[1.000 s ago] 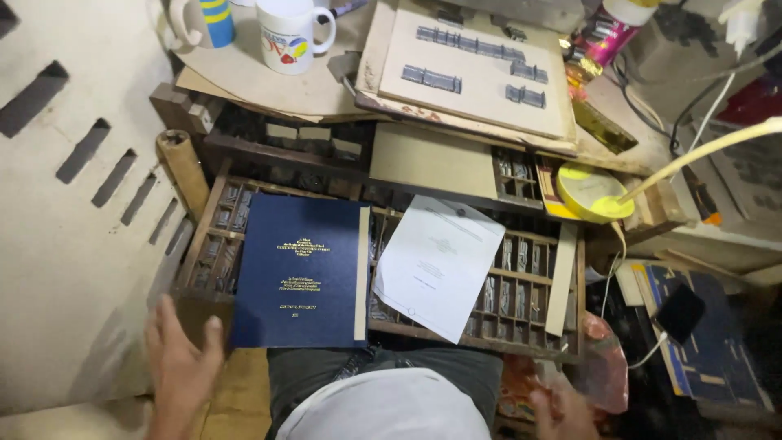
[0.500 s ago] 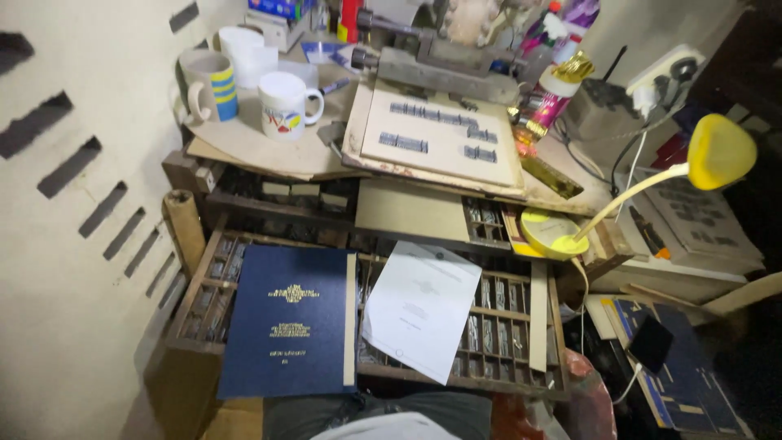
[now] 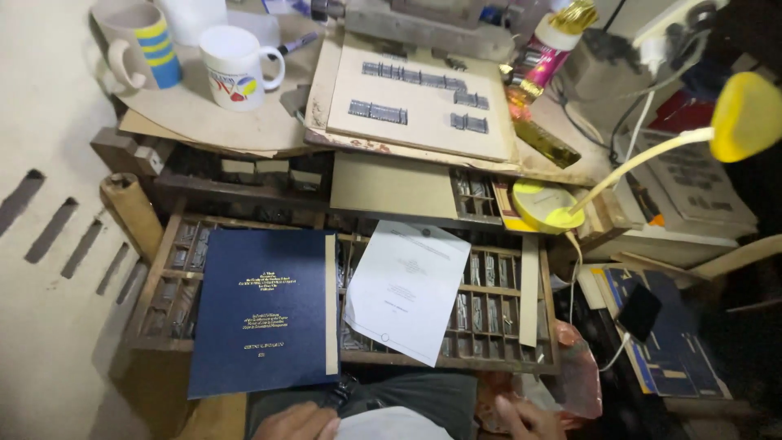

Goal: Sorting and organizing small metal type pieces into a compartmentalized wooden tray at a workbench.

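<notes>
1. Head view looks down on a cluttered work desk, with the person's lap at the bottom edge.
2. Only the top of the left hand (image 3: 297, 422) shows at the lower edge, resting on the lap just below the blue hardbound book (image 3: 265, 310); whether its fingers are spread or curled cannot be told, and it holds nothing that can be seen.
3. Just the fingertips of the right hand (image 3: 525, 420) show at the bottom edge, to the right of the lap; how far they are spread cannot be told either.
4. The blue book lies closed and face up, gold lettering on its cover, across the left half of a wooden compartment tray (image 3: 533, 326) filled with small metal type pieces.
5. A white printed sheet (image 3: 407, 289) lies tilted just beside the book on the same tray, its left corner near the book's edge.
6. Behind the tray, a beige board (image 3: 423, 102) carries several short rows of set metal type.
7. At the back left stand two mugs, one with blue and yellow stripes (image 3: 138, 45) and one white with a coloured design (image 3: 236, 65).
8. A yellow desk lamp (image 3: 745, 114) arches over the right side, its round yellow base (image 3: 542, 204) on the desk edge.
</notes>
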